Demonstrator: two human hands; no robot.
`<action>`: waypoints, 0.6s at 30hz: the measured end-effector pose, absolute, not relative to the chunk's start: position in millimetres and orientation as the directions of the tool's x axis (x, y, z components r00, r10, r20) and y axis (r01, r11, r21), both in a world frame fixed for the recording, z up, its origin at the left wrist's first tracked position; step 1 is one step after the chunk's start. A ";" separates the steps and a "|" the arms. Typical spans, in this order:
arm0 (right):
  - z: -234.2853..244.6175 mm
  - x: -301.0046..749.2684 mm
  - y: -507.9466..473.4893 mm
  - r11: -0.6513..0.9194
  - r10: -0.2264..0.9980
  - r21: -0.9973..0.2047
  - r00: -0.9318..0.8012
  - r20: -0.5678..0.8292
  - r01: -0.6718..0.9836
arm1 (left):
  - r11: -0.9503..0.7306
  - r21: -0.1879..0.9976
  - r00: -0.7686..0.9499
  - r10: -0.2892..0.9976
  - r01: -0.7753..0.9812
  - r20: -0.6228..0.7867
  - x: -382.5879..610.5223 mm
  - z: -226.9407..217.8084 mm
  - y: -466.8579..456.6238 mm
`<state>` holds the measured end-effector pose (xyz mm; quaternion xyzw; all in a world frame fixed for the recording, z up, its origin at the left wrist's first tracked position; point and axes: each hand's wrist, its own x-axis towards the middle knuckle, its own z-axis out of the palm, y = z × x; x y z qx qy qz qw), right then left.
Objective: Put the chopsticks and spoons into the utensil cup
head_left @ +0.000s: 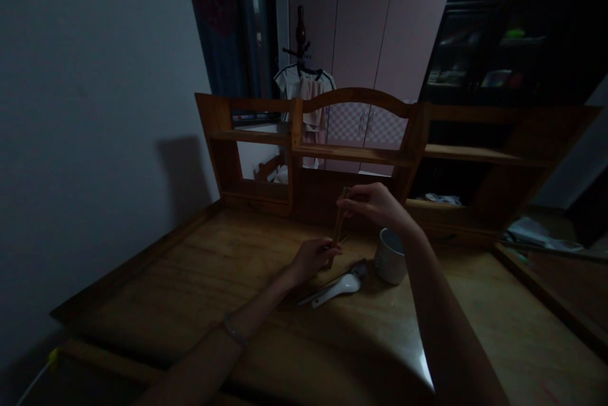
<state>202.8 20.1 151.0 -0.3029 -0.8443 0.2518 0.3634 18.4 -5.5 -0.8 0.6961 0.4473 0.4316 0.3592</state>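
Brown chopsticks (339, 225) are leaning a little between both hands. The right hand (373, 200) is pinching their tops, and the left hand (311, 259) is holding them lower down. I am not able to tell if their ends are touching the desk (213, 266). They are looking like wood, so they are probably feeling light, stiff and a bit slippery. Pinching both together up high and steadying them below is seeming best. A white spoon (337, 290) is lying near the left hand, and a pale cup (390, 261) is standing below the right hand.
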 end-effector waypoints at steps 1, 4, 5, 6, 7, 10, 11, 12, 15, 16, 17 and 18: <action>151.7 204.4 19.9 0.691 0.696 -0.642 -0.545 0.467 0.333 | -0.342 0.884 0.229 0.933 0.318 0.278 18.4 -1.9 -5.2; 153.1 208.6 20.2 0.693 0.704 -0.633 -0.512 0.492 0.344 | -0.333 0.881 0.240 0.935 0.335 0.262 18.6 -3.7 -5.1; 153.0 209.1 20.7 0.694 0.705 -0.632 -0.506 0.497 0.346 | -0.332 0.878 0.247 0.934 0.344 0.256 18.7 -4.1 -5.2; 152.4 209.1 21.4 0.693 0.706 -0.632 -0.507 0.495 0.348 | -0.336 0.872 0.257 0.932 0.356 0.254 18.9 -4.5 -5.3; 151.5 208.7 22.1 0.690 0.706 -0.635 -0.515 0.486 0.348 | -0.344 0.862 0.268 0.929 0.371 0.256 19.0 -4.9 -5.4; 148.7 207.1 23.8 0.677 0.706 -0.654 -0.550 0.447 0.337 | -0.361 0.834 0.279 0.924 0.418 0.260 19.1 -6.9 -5.5; 148.4 207.1 23.5 0.674 0.704 -0.660 -0.559 0.438 0.333 | -0.362 0.827 0.278 0.925 0.430 0.260 19.0 -7.5 -5.6; 148.9 207.5 22.7 0.672 0.702 -0.663 -0.569 0.429 0.330 | -0.363 0.820 0.277 0.925 0.444 0.259 18.8 -7.9 -5.9; 155.1 210.5 15.3 0.674 0.681 -0.668 -0.617 0.395 0.316 | -0.392 0.780 0.294 0.915 0.489 0.275 18.0 -8.0 -7.1; 158.6 211.4 11.2 0.675 0.669 -0.672 -0.639 0.381 0.306 | -0.409 0.768 0.299 0.909 0.494 0.291 17.5 -7.6 -7.8; 162.5 212.0 6.5 0.677 0.653 -0.675 -0.662 0.367 0.293 | -0.425 0.760 0.298 0.902 0.493 0.311 17.0 -6.8 -8.5; 166.5 212.1 1.3 0.683 0.636 -0.674 -0.683 0.359 0.281 | -0.439 0.757 0.290 0.896 0.484 0.335 16.4 -5.8 -9.2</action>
